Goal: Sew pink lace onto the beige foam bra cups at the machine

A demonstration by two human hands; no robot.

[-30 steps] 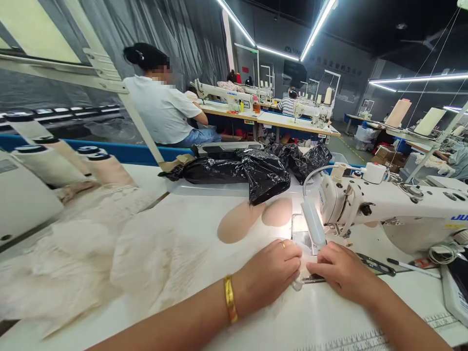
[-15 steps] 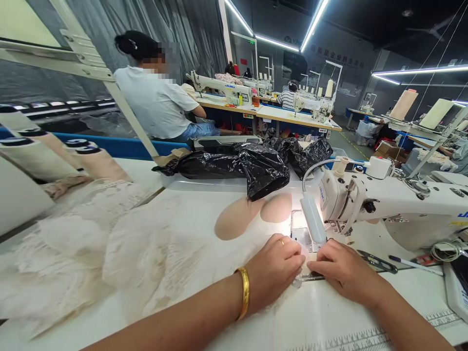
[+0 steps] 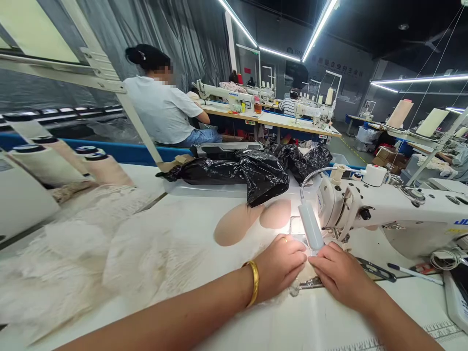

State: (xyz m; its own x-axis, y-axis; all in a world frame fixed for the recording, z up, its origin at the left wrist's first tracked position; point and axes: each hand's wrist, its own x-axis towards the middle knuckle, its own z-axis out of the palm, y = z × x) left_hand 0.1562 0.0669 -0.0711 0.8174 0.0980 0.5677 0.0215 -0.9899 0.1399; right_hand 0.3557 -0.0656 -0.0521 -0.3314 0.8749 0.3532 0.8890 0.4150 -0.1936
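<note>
My left hand [image 3: 283,265], with a gold bangle at the wrist, is closed on pale lace fabric [image 3: 265,251] in front of the sewing machine [image 3: 369,200]. Close beside it, my right hand [image 3: 341,273] pinches the same fabric, mostly covered by the fingers. Both sets of fingertips nearly meet just below the machine's lit lamp [image 3: 310,225], whose tube hides much of the needle area. Beige cup-shaped pieces [image 3: 234,226] lie on the table behind my left hand. A broad heap of cream lace [image 3: 84,253] spreads over the left side.
Black plastic bags [image 3: 226,170] lie along the table's back. Thread snips [image 3: 376,269] and a pen [image 3: 413,273] rest right of my right hand. Thread cones [image 3: 47,163] stand at left. A co-worker [image 3: 164,105] sits beyond, near other sewing machines [image 3: 228,97].
The camera view has shifted slightly. Both hands stay together at the machine, moved a little toward me, and a metal edge below the fingers shows more.
</note>
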